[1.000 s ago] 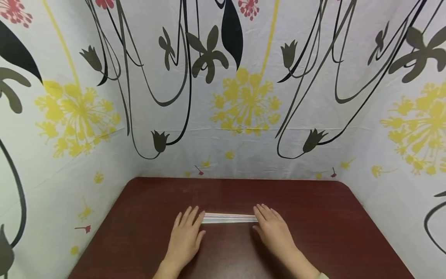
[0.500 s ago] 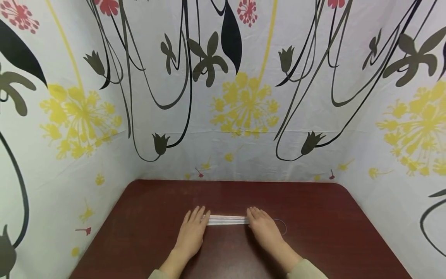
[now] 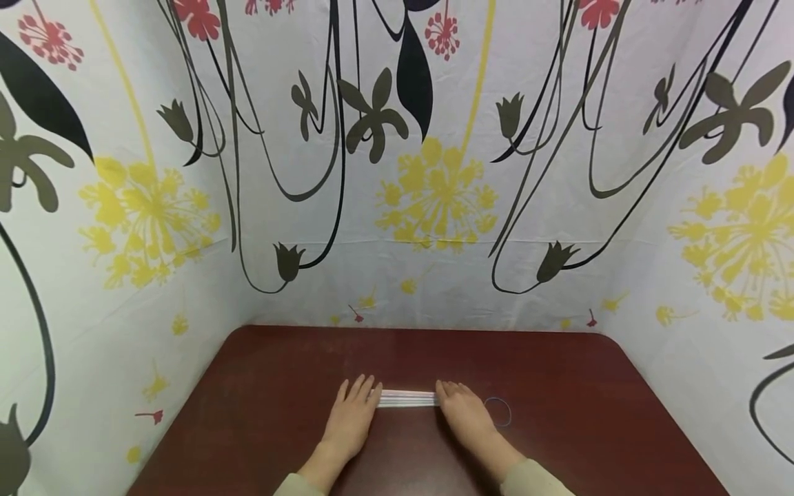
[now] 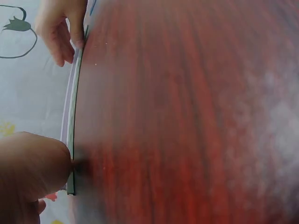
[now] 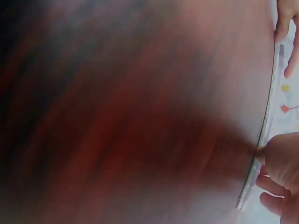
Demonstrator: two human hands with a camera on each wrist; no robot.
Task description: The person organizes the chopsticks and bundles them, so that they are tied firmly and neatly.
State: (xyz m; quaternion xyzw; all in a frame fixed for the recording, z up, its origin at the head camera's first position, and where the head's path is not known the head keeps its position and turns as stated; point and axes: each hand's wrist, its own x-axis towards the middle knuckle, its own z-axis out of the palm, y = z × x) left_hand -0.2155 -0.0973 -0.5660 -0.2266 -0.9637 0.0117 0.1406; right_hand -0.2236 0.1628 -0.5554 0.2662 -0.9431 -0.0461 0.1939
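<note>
A narrow white strip (image 3: 408, 399) with fine lengthwise lines lies crosswise on the table, its ends covered by the hands in the head view. Its exact kind does not show. My left hand (image 3: 349, 421) grips it toward the left end, thumb on the near edge. Toward the right end my right hand (image 3: 465, 413) pinches it the same way, fingers on the far side. A thin cord loop (image 3: 510, 413) sticks out beyond the right hand. In the left wrist view the strip (image 4: 71, 126) shows a greenish near edge; the right wrist view shows the strip (image 5: 268, 116) slightly bowed.
The dark red-brown wooden table (image 3: 285, 358) has rounded far corners. White cloth (image 3: 397, 303) printed with yellow, black and red flowers hangs behind it and along both sides.
Both hands have slid inward along the strip, so less of it shows between them. The cord loop has come into sight right of the right hand. The head view has tilted up slightly.
</note>
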